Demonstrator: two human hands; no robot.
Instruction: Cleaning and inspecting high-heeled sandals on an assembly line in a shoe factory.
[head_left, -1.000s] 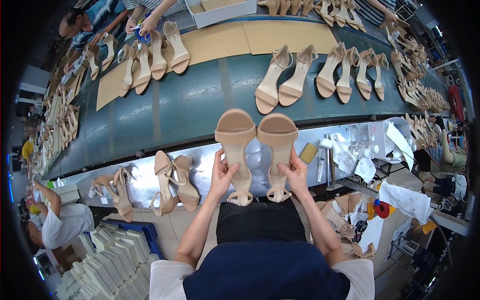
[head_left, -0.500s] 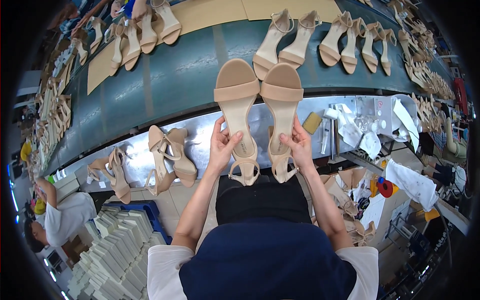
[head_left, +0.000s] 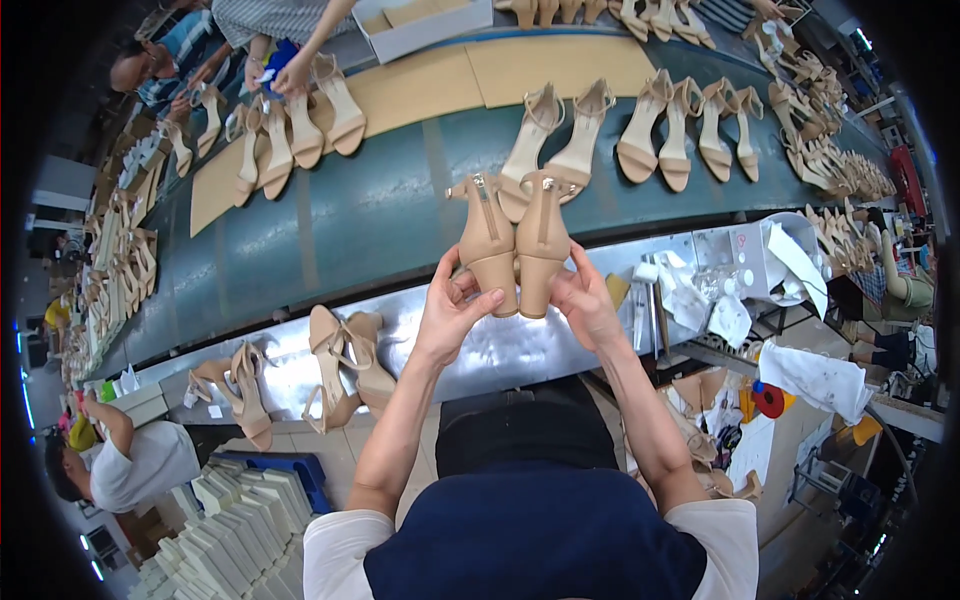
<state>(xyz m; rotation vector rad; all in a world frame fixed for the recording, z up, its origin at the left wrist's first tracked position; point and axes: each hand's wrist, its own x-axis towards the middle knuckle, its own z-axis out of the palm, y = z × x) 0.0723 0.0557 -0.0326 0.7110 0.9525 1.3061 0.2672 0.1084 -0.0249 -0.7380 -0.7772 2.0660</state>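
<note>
In front of me are two beige high-heeled sandals, held side by side with their backs and block heels toward me. My left hand [head_left: 450,312] is closed around the heel of the left sandal [head_left: 487,240], thumb across the heel. The right sandal [head_left: 543,235] is gripped low by its heel in my right hand [head_left: 590,308]. The heels touch or nearly touch. Zips run up the back of both, and ankle straps stick out at the top. Their soles and toes are hidden. Just behind them, another sandal pair [head_left: 538,130] lies on the green conveyor belt [head_left: 370,210].
A metal ledge [head_left: 480,365] runs before me, with more sandals [head_left: 345,360] at left and a yellow sponge [head_left: 617,290], cloths and bottles at right. White boxes [head_left: 235,525] are stacked lower left. A co-worker's hands [head_left: 290,75] are over sandals across the belt.
Both sandals have been turned from insoles facing me to backs and heels facing me. My grip has moved to the heels. The view has tilted up, showing more beyond the belt.
</note>
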